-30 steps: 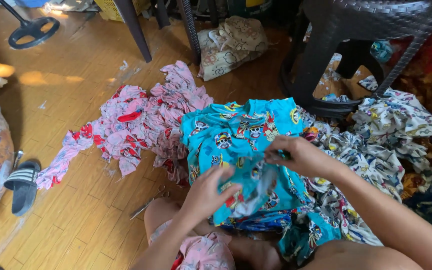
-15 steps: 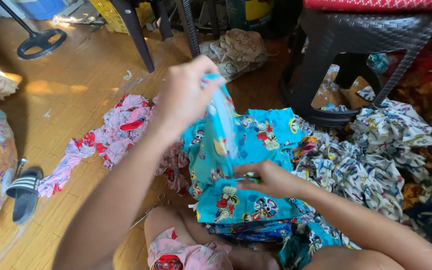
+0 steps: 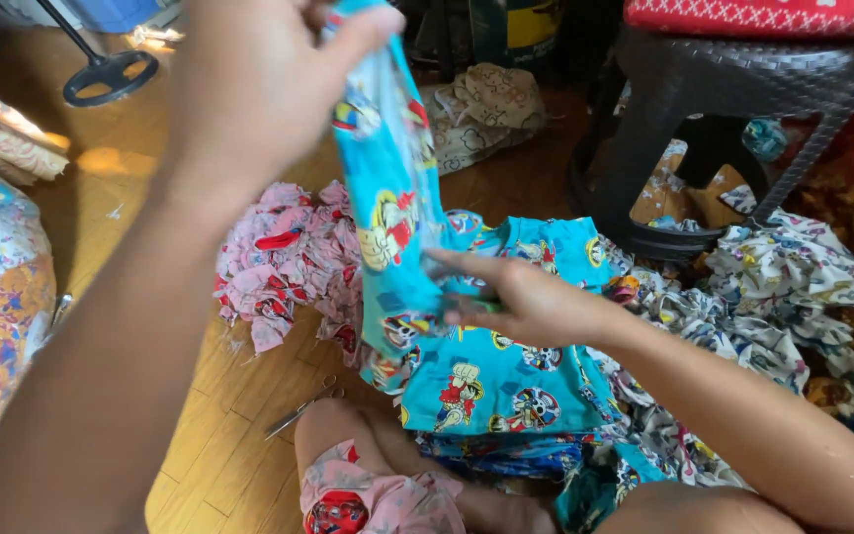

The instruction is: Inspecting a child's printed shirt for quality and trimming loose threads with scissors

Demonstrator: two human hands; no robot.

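Cloth is hanging in a long soft strip from the left hand [image 3: 249, 89], which is pinching the top edge of a turquoise garment [image 3: 392, 198] between thumb and fingers, raised high and close to the camera. The fabric is thin and limp, printed with bright cartoon figures in red, yellow and white. Lower down, the right hand [image 3: 516, 302] is closing narrowly on the garment's side edge, fingers curled around a fold of it.

Right behind the raised garment, a stack of turquoise pieces [image 3: 506, 376] of the same print is lying flat on the wooden floor [image 3: 180, 465] (smooth, narrow planks). To the left of the stack, a crumpled pink pile [image 3: 289, 262] with red prints is lying in loose wrinkles. To the stack's right, a heap of white printed cloth [image 3: 773, 287] is spreading in rumpled folds. Behind the stack, a dark stool [image 3: 733, 89] with a woven texture is standing, a red cushion [image 3: 763, 18] on top. Just left of the stack's near corner, small metal scissors [image 3: 298, 410] are lying on the floor. The raised forearm is blocking much of the floor on the left.
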